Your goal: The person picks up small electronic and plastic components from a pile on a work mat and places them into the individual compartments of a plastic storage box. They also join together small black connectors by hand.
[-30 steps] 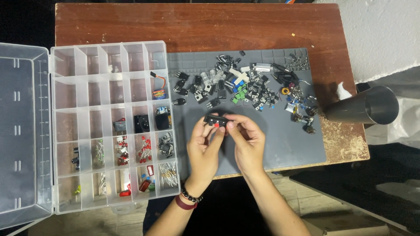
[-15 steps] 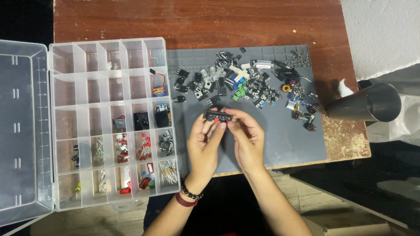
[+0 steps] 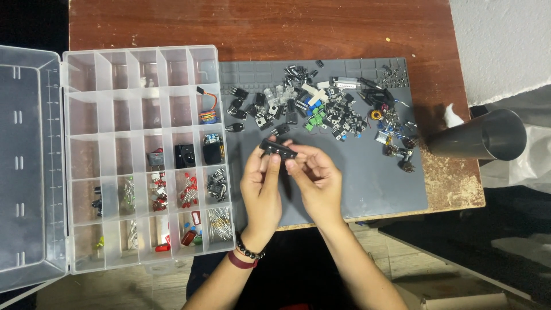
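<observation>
Holding: one small black component point(image 3: 278, 149), long and flat, between two hands above the grey mat point(image 3: 367, 183).
Left hand point(image 3: 261, 183): one; its fingers are closed in a pinch on the left end of the black component.
Right hand point(image 3: 314, 178): one; its fingers are curled and pinch the right end of the same part.
Pile of parts point(image 3: 321, 109): one heap, too many pieces to count, at the far side of the mat.
Organizer box point(image 3: 140, 155): one, clear plastic, left of the mat, lid open; several compartments hold small parts.
Grey tube point(image 3: 479, 138): one, lying at the right edge of the brown tabletop point(image 3: 287, 28).
</observation>
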